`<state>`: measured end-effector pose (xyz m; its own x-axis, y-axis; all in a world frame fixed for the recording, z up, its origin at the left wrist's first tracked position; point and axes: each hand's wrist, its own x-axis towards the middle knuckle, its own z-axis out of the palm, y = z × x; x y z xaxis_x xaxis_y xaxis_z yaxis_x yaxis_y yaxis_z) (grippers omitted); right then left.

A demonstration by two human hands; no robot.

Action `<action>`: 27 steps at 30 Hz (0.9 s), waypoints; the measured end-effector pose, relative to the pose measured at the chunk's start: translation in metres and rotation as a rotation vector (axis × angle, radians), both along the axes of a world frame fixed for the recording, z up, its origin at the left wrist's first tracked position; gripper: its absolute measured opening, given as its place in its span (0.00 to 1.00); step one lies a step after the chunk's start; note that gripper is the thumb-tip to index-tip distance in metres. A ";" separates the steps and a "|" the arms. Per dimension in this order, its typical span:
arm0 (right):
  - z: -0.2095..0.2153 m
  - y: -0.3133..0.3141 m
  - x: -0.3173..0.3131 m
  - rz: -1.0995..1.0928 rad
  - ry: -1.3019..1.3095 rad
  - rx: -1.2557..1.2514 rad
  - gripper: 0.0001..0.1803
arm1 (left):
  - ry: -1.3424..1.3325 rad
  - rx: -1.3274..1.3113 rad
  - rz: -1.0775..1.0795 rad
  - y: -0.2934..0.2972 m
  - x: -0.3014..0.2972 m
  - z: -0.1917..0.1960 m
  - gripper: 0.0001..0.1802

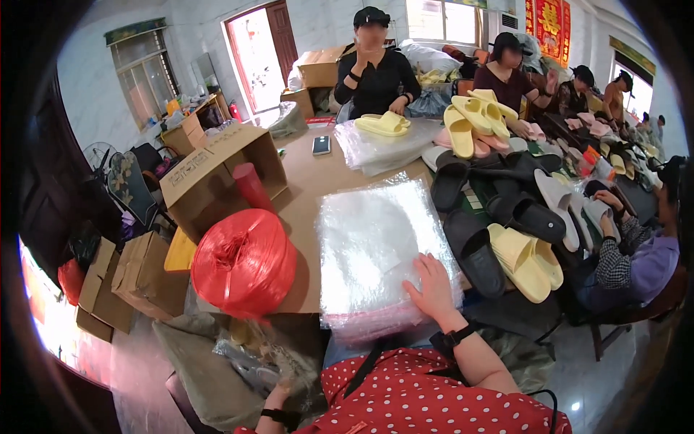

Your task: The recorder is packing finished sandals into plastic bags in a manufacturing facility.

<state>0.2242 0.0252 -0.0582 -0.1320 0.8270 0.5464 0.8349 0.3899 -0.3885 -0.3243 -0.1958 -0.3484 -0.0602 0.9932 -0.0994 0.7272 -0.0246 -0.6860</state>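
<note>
Tan tabletop (pixel 302 165) spreads before us, with a stack of clear bags (pixel 365 231) at our clock's centre. At four o'clock our right hand (pixel 431 286) lies palm-down on it, fingers spread, gripping nothing. At seven, below the table edge, our left hand (pixel 288 385) is beside crumpled plastic (pixel 248 360); we cannot tell its grip. Red twine (pixel 246 264) sits at nine, a carton (pixel 206 170) at ten, slippers (pixel 519 262) at three.
</note>
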 end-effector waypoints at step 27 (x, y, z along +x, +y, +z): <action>0.004 -0.001 -0.004 0.015 -0.027 0.004 0.33 | -1.526 -0.097 0.347 0.121 0.084 0.031 0.23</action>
